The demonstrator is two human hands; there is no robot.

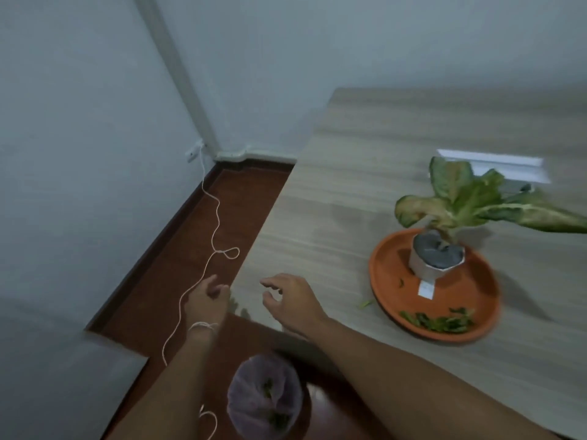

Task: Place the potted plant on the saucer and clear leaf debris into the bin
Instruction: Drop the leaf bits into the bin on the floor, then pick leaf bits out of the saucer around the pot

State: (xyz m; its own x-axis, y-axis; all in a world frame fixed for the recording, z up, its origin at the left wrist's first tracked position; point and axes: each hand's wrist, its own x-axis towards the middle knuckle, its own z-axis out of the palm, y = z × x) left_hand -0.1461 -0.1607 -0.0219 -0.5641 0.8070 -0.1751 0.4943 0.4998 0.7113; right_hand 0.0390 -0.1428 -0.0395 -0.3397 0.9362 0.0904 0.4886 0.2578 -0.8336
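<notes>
The potted plant (436, 255), in a white pot with broad green and pale leaves, stands on the orange saucer (390, 281) on the wooden table. Green leaf debris (438, 320) lies along the saucer's near rim, and one scrap (365, 303) lies on the table beside it. The bin (263, 398), lined with a pale bag and holding some leaf bits, sits on the floor below the table's near corner. My right hand (290, 301) hovers over the table corner, fingers apart and empty. Just off the table edge is my left hand (205, 300), loosely curled, with nothing seen in it.
A white cord (216, 223) trails from a wall socket (194, 152) across the red-brown floor and past my left wrist. A white flat object (495, 165) lies at the back of the table behind the plant. Grey walls meet at the corner on the left.
</notes>
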